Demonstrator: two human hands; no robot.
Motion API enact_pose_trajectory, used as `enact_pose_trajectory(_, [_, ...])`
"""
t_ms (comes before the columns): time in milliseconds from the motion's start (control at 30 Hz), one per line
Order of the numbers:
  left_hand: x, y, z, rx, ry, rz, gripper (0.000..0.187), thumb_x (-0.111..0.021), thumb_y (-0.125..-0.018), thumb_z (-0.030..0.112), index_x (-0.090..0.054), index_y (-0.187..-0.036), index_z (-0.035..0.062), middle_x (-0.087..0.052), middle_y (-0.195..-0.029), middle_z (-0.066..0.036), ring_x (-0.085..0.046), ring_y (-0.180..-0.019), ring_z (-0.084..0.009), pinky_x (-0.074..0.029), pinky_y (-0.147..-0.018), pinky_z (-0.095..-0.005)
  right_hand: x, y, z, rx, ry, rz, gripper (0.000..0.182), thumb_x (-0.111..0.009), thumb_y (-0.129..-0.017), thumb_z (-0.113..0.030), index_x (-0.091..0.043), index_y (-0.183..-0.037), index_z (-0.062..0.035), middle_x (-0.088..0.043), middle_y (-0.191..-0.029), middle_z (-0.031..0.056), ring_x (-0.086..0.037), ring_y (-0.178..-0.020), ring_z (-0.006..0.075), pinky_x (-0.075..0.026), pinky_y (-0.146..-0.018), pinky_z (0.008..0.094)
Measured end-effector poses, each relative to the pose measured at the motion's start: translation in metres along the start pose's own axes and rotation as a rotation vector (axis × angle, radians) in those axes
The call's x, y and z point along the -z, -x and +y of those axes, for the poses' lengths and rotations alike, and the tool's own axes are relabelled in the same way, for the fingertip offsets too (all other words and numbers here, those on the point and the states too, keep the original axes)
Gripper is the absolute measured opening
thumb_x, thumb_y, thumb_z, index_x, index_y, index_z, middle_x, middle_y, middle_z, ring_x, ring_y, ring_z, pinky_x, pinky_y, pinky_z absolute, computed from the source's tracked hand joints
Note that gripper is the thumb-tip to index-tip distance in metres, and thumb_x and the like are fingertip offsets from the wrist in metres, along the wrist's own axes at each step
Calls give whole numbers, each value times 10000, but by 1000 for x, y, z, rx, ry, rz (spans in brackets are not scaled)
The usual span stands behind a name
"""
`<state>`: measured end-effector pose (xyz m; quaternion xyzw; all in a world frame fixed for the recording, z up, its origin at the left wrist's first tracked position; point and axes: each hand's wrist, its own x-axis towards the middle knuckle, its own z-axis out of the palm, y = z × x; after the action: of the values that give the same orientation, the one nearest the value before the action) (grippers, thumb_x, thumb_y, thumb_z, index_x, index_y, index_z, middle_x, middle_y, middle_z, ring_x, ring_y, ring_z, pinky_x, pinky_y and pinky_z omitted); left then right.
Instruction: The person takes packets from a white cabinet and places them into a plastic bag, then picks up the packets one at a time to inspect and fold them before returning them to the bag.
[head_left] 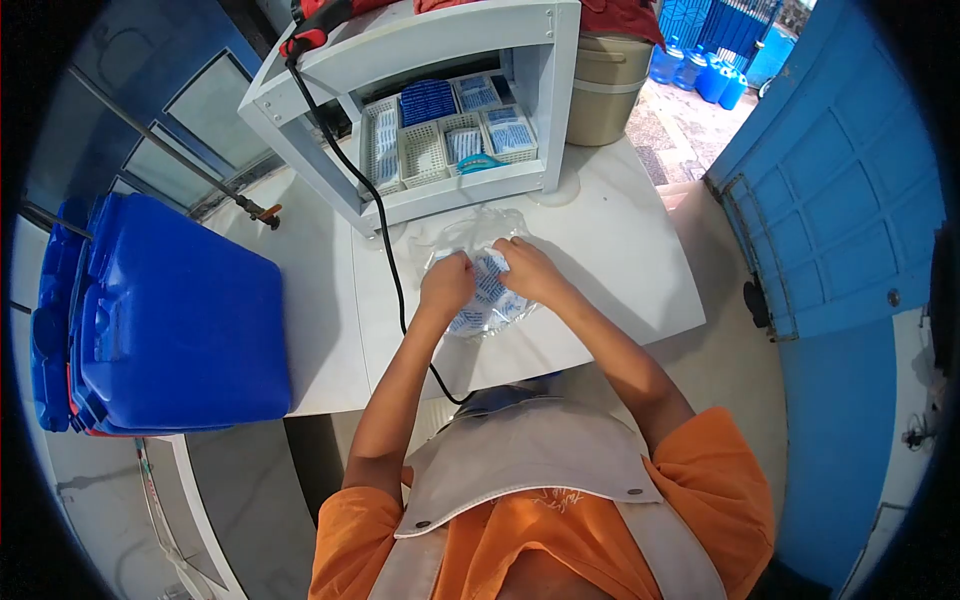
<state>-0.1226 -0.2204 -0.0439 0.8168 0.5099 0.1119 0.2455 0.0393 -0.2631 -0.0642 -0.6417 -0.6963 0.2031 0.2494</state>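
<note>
A clear plastic bag holding blue-and-white printed packets lies on the white table. My left hand is closed on the bag's left side, fingers curled in. On the opposite side, my right hand also grips the plastic, thumb and fingers pressed together. Between the two fists, some of the printed packets show through. The bag's loose upper part spreads out beyond my hands, toward the shelf.
A white wooden shelf holds several small baskets of packets. A black cable hangs from it across the table. Large blue plastic bins stand at left. Behind the shelf's right side is a beige bucket; a blue door is at right.
</note>
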Motion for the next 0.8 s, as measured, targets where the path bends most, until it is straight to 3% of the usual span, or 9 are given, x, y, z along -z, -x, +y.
enact_pose_trajectory(33, [4,2,4,39,-14,88,168,-600,-754,190,-625,-818,38,-640,-810,-173,-616,-763,-340,-472,-672,-421,2,5,-5,-3,0,2,357,-642,-666,-54,-533,-1006,-51,-540,-1013,175,-564,-953,347,-470,-806,423])
enact_pose_trajectory(133, [19,2,14,72,129,26,168,-601,-760,193,-619,-825,39,-639,-799,-172,-613,-770,-344,-471,-669,-420,1,17,-12,29,71,99,319,-621,-683,-40,-555,-995,-35,-549,-999,170,-559,-948,349,-470,-803,415])
enact_pose_trajectory(233, [-3,-3,-4,23,26,-5,177,-607,-769,206,-616,-826,38,-639,-792,-170,-615,-775,-339,-471,-671,-414,-15,22,-4,126,103,166,311,-625,-686,-58,-580,-993,-37,-556,-990,158,-553,-951,348,-467,-812,414])
enact_pose_trajectory(333, [-11,2,-10,42,118,-33,197,-611,-775,223,-607,-821,32,-637,-789,-170,-617,-777,-333,-471,-678,-409,-21,18,0,44,-37,234,265,-611,-678,-64,-610,-941,-33,-562,-1008,151,-543,-965,349,-460,-811,415])
enact_pose_trajectory(433, [-20,4,-13,40,198,-19,187,-643,-751,168,-586,-844,17,-632,-788,-171,-618,-770,-322,-474,-680,-390,-20,9,6,-50,-98,137,198,-605,-666,-77,-628,-854,-21,-585,-960,154,-560,-924,341,-458,-791,421])
enact_pose_trajectory(533, [-24,5,-14,32,337,29,198,-664,-733,124,-572,-854,-4,-626,-770,-159,-616,-740,-302,-475,-666,-368,-16,3,9,-45,-150,5,250,-604,-707,-38,-599,-951,14,-609,-835,155,-604,-782,287,-475,-712,374])
enact_pose_trajectory(633, [-24,8,-10,37,525,45,209,-672,-732,106,-565,-860,-21,-616,-755,-135,-605,-703,-267,-469,-645,-348,-13,4,10,-171,-442,10,152,-628,-690,-107,-603,-801,-7,-606,-744,142,-606,-699,274,-464,-657,362])
enact_pose_trajectory(700, [-25,6,-14,38,633,37,212,-671,-739,107,-561,-862,-27,-611,-750,-121,-598,-686,-243,-464,-633,-338,-10,3,11,-259,-688,-58,126,-631,-747,-108,-581,-770,5,-602,-698,83,-580,-635,168,-439,-593,303])
enact_pose_trajectory(800, [-26,-2,-22,-70,622,-39,209,-662,-755,102,-557,-889,-20,-598,-752,-97,-558,-633,-191,-439,-592,-308,-7,6,10,-223,-928,21,142,-625,-799,-114,-565,-782,14,-599,-714,40,-545,-653,96,-423,-578,260])
